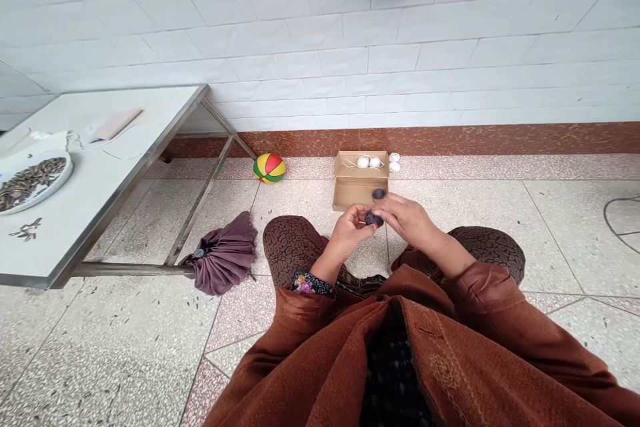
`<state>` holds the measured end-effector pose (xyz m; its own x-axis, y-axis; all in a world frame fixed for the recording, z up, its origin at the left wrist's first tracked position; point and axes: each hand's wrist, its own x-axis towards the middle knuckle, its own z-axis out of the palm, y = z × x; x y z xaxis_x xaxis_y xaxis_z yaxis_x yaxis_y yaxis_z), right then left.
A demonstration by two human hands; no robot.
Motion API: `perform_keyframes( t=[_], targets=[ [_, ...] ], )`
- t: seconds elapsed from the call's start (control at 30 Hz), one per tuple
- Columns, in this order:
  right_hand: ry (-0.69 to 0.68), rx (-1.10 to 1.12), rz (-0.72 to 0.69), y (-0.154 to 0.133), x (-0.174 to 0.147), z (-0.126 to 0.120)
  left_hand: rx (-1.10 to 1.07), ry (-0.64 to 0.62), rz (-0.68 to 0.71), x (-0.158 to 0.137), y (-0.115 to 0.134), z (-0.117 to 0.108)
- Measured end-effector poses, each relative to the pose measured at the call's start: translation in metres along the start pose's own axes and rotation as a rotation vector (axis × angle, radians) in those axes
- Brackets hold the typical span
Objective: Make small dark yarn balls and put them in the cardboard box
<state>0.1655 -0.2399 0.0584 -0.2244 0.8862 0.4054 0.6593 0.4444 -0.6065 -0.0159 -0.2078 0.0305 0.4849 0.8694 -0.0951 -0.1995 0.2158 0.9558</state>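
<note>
A small dark ball of yarn (373, 218) sits between my two hands, above my knees. My left hand (350, 230) grips it from the left with thumb and fingers. From the right, my right hand (406, 217) has its fingers closed over the ball's upper side. Just beyond the hands, an open cardboard box (350, 193) lies on the floor with a second dark yarn ball (379, 194) at its right end. White yarn balls (369, 161) with loose strands rest on the box's lid. More white balls (395, 161) are on the floor beside it.
To the left stands a metal-framed table (170, 113) with a plate of seeds (63, 177). A folded purple umbrella (227, 253) leans by its leg. A coloured ball (269, 168) lies near the tiled wall (300, 73). A dark cable (607, 217) curls at far right.
</note>
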Motion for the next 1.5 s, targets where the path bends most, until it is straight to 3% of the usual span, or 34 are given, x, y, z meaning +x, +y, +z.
perform_keyframes(
  t=[0.13, 0.3, 0.37, 0.5, 0.6, 0.73, 0.87, 1.0, 1.13, 1.27, 1.4, 1.5],
  targets=[
    [0.105, 0.109, 0.104, 0.018, 0.007, 0.008, -0.029, -0.156, 0.021, -0.006, 0.004, 0.007],
    [0.213, 0.118, 0.257, 0.022, -0.022, 0.038, -0.08, -0.011, 0.083, -0.004, 0.001, 0.009],
    [0.15, 0.094, 0.246, 0.016, -0.034, 0.043, -0.045, 0.079, 0.109, 0.0, -0.001, 0.006],
    [-0.054, 0.129, 0.09, -0.001, -0.039, 0.032, 0.156, 0.171, 0.129, 0.006, -0.004, -0.004],
    [-0.08, 0.183, 0.028, -0.009, -0.024, 0.014, 0.285, 0.127, 0.159, 0.004, -0.002, -0.006],
    [0.041, 0.223, 0.058, -0.002, 0.002, 0.001, 0.307, -0.018, 0.189, -0.002, 0.004, -0.003],
    [0.125, 0.261, 0.192, 0.017, 0.003, 0.013, 0.197, -0.082, 0.182, -0.006, 0.007, 0.001],
    [0.111, 0.284, 0.283, 0.024, -0.02, 0.034, 0.114, -0.019, 0.184, -0.005, 0.006, 0.001],
    [-0.013, 0.21, 0.17, 0.011, -0.037, 0.036, 0.136, 0.064, 0.156, 0.0, 0.002, -0.003],
    [-0.122, 0.205, 0.018, -0.01, -0.029, 0.013, 0.218, 0.113, 0.133, 0.002, -0.001, -0.007],
    [-0.04, 0.226, 0.0, -0.009, -0.004, -0.008, 0.257, 0.025, 0.107, -0.002, 0.001, -0.006],
    [0.015, 0.231, 0.036, 0.01, 0.01, -0.004, 0.156, -0.097, 0.069, -0.006, 0.003, -0.004]
  ],
)
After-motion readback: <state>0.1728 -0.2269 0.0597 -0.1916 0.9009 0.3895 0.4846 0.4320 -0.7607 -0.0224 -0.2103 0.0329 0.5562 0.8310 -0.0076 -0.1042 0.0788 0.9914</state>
